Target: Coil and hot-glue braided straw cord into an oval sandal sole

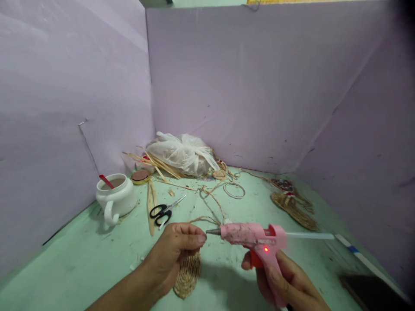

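My right hand (285, 276) grips a pink glue gun (249, 235) by its handle, with a finger at the orange trigger (256, 260). A red light glows on the gun's side, and a clear glue stick (311, 236) juts from its back. The metal nozzle points left, right by the fingertips of my left hand (177, 250). Those fingers are closed, thumb against forefinger. Below them shows an oval woven straw piece (187, 276), its upper part hidden by the hand. A twisted straw cord (207, 218) runs out behind the left hand.
Black-handled scissors (164, 212) lie beyond my left hand, near a white mug (116, 198) with a red stick. Farther back are a white plastic bag (183, 153), straw strips, a round tin (140, 176) and a metal ring (234, 190). A woven straw item (293, 209) lies right. Lilac walls enclose the table.
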`<state>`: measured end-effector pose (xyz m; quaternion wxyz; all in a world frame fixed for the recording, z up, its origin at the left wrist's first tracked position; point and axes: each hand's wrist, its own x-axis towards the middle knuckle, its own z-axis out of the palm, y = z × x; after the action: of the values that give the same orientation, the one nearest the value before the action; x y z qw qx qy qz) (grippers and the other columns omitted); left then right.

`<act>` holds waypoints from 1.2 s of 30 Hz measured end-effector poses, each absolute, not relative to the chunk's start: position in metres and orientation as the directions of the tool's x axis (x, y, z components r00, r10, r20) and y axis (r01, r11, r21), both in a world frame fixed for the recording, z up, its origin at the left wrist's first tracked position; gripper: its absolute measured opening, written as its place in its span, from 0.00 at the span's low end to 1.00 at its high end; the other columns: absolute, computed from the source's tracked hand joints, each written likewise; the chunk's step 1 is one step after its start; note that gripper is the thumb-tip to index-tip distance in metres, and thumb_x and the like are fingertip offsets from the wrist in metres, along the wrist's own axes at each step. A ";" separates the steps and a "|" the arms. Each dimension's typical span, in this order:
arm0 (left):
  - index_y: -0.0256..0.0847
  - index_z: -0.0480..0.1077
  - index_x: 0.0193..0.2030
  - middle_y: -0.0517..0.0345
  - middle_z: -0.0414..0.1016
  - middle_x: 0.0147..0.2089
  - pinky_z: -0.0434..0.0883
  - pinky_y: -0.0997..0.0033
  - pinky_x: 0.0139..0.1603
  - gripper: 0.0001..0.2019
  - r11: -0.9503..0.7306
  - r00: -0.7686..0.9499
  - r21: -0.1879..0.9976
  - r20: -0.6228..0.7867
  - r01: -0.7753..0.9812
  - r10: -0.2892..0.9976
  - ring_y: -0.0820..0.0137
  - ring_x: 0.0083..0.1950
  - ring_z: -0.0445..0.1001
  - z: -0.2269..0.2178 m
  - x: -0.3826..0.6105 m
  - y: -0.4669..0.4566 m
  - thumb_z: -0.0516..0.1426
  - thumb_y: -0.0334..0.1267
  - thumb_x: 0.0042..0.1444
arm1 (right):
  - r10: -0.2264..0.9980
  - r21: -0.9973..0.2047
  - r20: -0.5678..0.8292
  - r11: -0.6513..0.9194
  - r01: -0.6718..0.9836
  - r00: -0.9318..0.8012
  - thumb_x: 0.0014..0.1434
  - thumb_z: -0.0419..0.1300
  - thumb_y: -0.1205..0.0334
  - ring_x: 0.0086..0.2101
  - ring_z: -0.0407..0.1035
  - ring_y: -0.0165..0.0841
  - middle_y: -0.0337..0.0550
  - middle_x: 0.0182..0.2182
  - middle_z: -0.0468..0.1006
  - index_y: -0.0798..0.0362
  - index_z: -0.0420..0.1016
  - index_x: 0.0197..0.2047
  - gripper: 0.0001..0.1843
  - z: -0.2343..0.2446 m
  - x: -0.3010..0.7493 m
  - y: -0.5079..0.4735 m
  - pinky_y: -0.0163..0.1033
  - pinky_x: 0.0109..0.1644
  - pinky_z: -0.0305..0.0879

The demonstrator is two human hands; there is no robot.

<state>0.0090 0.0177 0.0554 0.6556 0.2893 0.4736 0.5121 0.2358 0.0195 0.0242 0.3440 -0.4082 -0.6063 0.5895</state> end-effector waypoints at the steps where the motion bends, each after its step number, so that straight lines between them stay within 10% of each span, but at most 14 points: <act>1: 0.34 0.72 0.16 0.63 0.64 0.16 0.52 0.77 0.24 0.06 0.304 0.020 0.868 -0.322 -0.393 0.946 0.79 0.20 0.56 0.056 0.008 0.018 0.63 0.34 0.29 | 0.900 -0.996 -0.062 -0.026 0.089 -0.431 0.56 0.50 0.39 0.19 0.51 0.28 0.35 0.17 0.63 0.52 0.72 0.38 0.25 0.024 0.236 0.019 0.36 0.26 0.45; 26: 0.34 0.72 0.18 0.63 0.63 0.16 0.53 0.77 0.24 0.06 0.289 0.037 0.884 -0.297 -0.368 0.954 0.79 0.21 0.56 0.054 0.008 0.019 0.63 0.33 0.31 | 0.903 -0.997 -0.072 -0.051 0.059 -0.423 0.56 0.52 0.40 0.19 0.52 0.28 0.36 0.17 0.63 0.53 0.73 0.37 0.24 0.027 0.235 0.017 0.35 0.26 0.45; 36: 0.41 0.63 0.11 0.63 0.57 0.13 0.48 0.70 0.26 0.17 0.192 -0.262 0.879 -0.080 0.436 0.962 0.71 0.20 0.55 0.049 -0.041 0.046 0.61 0.48 0.38 | 0.954 -0.992 -0.060 -0.088 -0.086 -0.293 0.53 0.56 0.41 0.18 0.50 0.28 0.35 0.16 0.60 0.52 0.72 0.40 0.23 0.030 0.236 0.023 0.35 0.23 0.41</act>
<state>-0.0413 0.0465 0.0490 0.3392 0.5039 0.6934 0.3876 0.2361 0.0229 0.0303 0.4261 -0.4145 -0.5237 0.6102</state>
